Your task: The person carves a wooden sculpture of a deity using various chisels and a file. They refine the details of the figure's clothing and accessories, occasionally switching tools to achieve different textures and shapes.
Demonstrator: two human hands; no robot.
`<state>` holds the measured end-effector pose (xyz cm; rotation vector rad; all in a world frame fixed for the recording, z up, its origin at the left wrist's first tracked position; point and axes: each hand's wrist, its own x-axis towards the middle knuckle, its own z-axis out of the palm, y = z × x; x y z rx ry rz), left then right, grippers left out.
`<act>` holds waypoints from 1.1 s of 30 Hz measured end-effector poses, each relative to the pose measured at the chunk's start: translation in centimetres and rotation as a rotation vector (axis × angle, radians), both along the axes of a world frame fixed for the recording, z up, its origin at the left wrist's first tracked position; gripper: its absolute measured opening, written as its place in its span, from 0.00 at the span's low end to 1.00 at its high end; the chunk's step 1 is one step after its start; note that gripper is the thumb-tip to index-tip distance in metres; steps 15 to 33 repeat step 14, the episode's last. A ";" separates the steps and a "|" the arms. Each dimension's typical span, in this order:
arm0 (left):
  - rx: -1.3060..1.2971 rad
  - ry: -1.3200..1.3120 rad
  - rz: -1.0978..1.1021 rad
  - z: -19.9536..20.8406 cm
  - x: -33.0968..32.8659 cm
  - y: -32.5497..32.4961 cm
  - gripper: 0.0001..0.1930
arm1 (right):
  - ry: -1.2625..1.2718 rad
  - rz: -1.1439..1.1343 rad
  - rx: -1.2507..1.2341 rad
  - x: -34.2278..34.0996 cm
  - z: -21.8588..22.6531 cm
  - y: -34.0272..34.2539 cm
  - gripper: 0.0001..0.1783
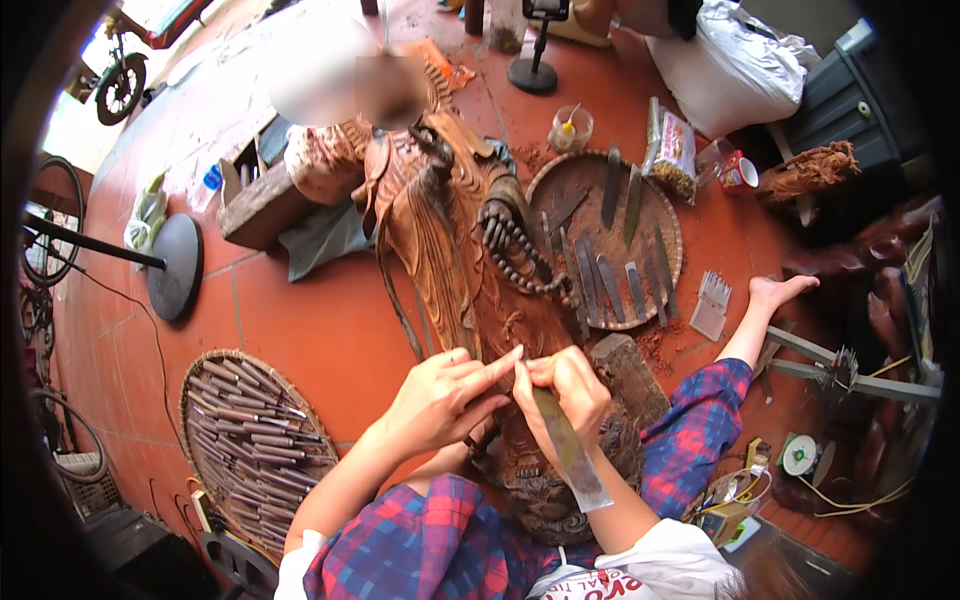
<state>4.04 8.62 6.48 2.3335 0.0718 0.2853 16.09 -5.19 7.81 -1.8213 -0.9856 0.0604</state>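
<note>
A carved wooden statue point(440, 250) in flowing robes, with a string of round beads point(520, 250) on it, lies lengthwise in front of me. Its lower end rests between my legs, on a dark, rough carved base point(545, 500). My right hand point(572, 392) grips a flat, greenish blade point(562, 445) with a pale end lying along my forearm. Its other end meets the robe's lower folds. My left hand point(440, 400) has index finger and thumb stretched out and the other fingers curled. That index fingertip presses at the blade's working end, close to my right fingers.
On the left, a woven tray point(232, 354) holds several wooden-handled chisels point(255, 440). Beyond the statue's right side, a round basket point(655, 215) carries flat blades. A black stand base point(176, 268), a wooden block point(255, 213) and a white sack point(735, 65) occupy the tiled floor.
</note>
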 end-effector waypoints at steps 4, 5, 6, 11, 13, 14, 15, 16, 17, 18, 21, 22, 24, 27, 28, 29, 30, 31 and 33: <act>-0.109 0.017 0.036 0.4 -1.7 -0.1 0.28 | 0.114 0.034 0.008 0.2 1.5 -3.2 0.12; -0.188 0.050 0.079 0.3 -2.6 -0.2 0.27 | 0.187 0.012 0.031 0.1 1.8 -4.1 0.13; -0.261 0.049 0.128 -0.2 -3.3 -0.3 0.24 | 0.210 0.019 0.030 0.2 1.9 -5.6 0.13; -0.931 0.110 0.427 -4.2 -8.3 -0.7 0.09 | 0.314 0.033 0.029 -1.8 0.8 -12.2 0.12; -0.978 0.157 0.437 -7.8 -11.1 -0.5 0.09 | 0.489 0.040 0.148 -3.1 -1.5 -13.9 0.12; -1.035 0.225 0.490 -11.6 -13.1 -0.6 0.08 | 0.557 0.051 0.150 -3.6 -3.4 -14.6 0.13; -1.035 0.225 0.490 -11.6 -13.1 -0.6 0.08 | 0.557 0.051 0.150 -3.6 -3.4 -14.6 0.13; -1.035 0.225 0.490 -11.6 -13.1 -0.6 0.08 | 0.557 0.051 0.150 -3.6 -3.4 -14.6 0.13; -1.035 0.225 0.490 -11.6 -13.1 -0.6 0.08 | 0.557 0.051 0.150 -3.6 -3.4 -14.6 0.13; -1.035 0.225 0.490 -11.6 -13.1 -0.6 0.08 | 0.557 0.051 0.150 -3.6 -3.4 -14.6 0.13; -1.035 0.225 0.490 -11.6 -13.1 -0.6 0.08 | 0.557 0.051 0.150 -3.6 -3.4 -14.6 0.13; -1.035 0.225 0.490 -11.6 -13.1 -0.6 0.08 | 0.557 0.051 0.150 -3.6 -3.4 -14.6 0.13; -1.035 0.225 0.490 -11.6 -13.1 -0.6 0.08 | 0.557 0.051 0.150 -3.6 -3.4 -14.6 0.13; -1.035 0.225 0.490 -11.6 -13.1 -0.6 0.08 | 0.557 0.051 0.150 -3.6 -3.4 -14.6 0.13; -1.035 0.225 0.490 -11.6 -13.1 -0.6 0.08 | 0.557 0.051 0.150 -3.6 -3.4 -14.6 0.13; -1.035 0.225 0.490 -11.6 -13.1 -0.6 0.08 | 0.557 0.051 0.150 -3.6 -3.4 -14.6 0.13; -1.035 0.225 0.490 -11.6 -13.1 -0.6 0.08 | 0.557 0.051 0.150 -3.6 -3.4 -14.6 0.13; -1.035 0.225 0.490 -11.6 -13.1 -0.6 0.08 | 0.557 0.051 0.150 -3.6 -3.4 -14.6 0.13; -1.035 0.225 0.490 -11.6 -13.1 -0.6 0.08 | 0.557 0.051 0.150 -3.6 -3.4 -14.6 0.13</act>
